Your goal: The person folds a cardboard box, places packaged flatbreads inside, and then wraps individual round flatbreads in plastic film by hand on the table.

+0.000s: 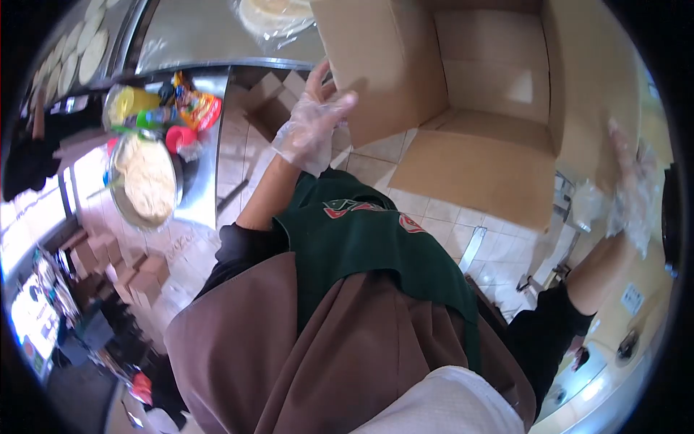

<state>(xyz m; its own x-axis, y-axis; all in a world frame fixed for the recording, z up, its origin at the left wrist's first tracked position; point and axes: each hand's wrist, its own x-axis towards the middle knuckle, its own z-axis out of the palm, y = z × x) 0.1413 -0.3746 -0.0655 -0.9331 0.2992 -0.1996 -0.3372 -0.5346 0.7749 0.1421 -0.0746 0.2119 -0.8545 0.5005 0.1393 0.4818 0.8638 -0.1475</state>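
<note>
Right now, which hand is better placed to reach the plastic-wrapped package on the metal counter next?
Probably your left hand: it's by the left edge of the cardboard box, nearer the package. Your right hand is at the opposite side, with the box between it and the package.

metal table (203,170): dough-filled bowl (119,201), orange packet (201,112)

No text can be read for certain, as the red-and-white lettering (361,208) on the green apron (347,249), the bright packet's (200,108) print and the small pale sheet (632,298) at right are too blurred or small.
</note>
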